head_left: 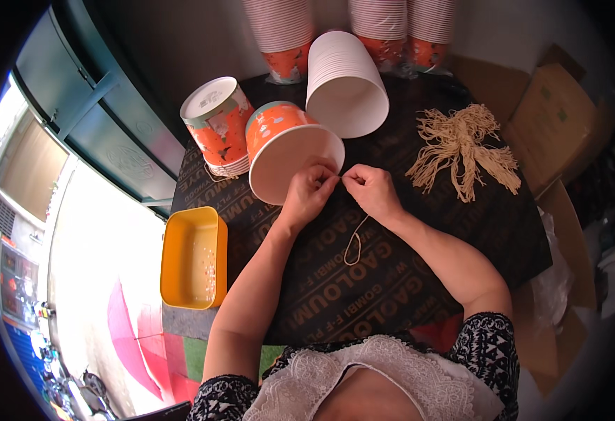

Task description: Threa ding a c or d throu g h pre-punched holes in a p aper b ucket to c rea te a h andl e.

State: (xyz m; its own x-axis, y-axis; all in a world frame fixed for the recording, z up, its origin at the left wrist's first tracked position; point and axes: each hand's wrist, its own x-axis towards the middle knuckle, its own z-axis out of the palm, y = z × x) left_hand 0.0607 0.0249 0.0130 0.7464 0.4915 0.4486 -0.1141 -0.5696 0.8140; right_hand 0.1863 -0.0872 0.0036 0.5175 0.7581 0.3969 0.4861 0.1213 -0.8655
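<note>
An orange printed paper bucket [269, 133] lies on its side, its white open mouth turned toward me. At the right side of its rim my left hand [309, 193] is closed in a pinch. The fingertips of my right hand [374, 193] nearly meet it, pinching too. A thin beige cord [353, 252] runs between the fingertips and trails in a loop below my right hand onto the table. How the cord sits at the rim is hidden by my fingers. Behind, an upside-down stack of orange buckets [219, 130] stands at the left, cord at its base.
A nested stack of white buckets [346, 84] lies behind my hands. Beige cords [467, 151] are heaped at the right of the dark table [398, 281]. A yellow bin [194, 258] with small pale bits sits at the left edge. Wrapped bucket stacks [279, 42] and cardboard boxes [549, 119] stand beyond.
</note>
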